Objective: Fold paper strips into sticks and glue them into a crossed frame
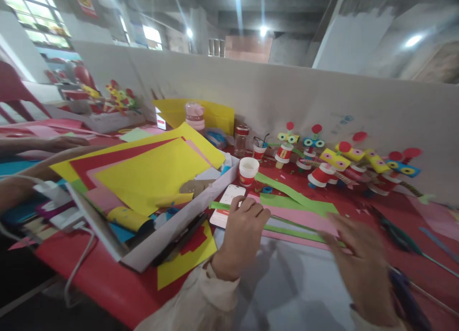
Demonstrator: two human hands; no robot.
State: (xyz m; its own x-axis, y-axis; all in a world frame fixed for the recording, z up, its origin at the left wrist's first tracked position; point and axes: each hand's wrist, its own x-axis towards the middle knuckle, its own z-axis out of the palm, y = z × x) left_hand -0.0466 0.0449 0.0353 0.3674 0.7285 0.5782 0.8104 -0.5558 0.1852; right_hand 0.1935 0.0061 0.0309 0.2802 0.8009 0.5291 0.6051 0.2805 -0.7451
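My left hand (pixel 247 230) is closed on a narrow green paper strip (pixel 297 232), whose short end sticks out to the left over a white phone (pixel 233 197). The strip runs rightward to my right hand (pixel 362 259), which is blurred. Its thumb and fingers look stretched out and apart by the strip's right end; whether they touch it I cannot tell. Beneath the strip lie pink paper (pixel 304 219) and a wider green paper piece (pixel 287 190). A pale grey sheet (pixel 287 283) covers the table in front of me.
On the left, a white box (pixel 143 259) holds coloured paper sheets (pixel 150 173). A paper cup (pixel 248 171) and glass jar (pixel 241 140) stand behind the phone. Several paper-cup figures (pixel 322 173) line the partition. Green-handled scissors (pixel 398 235) lie at right. Another person's arm (pixel 32 173) rests at far left.
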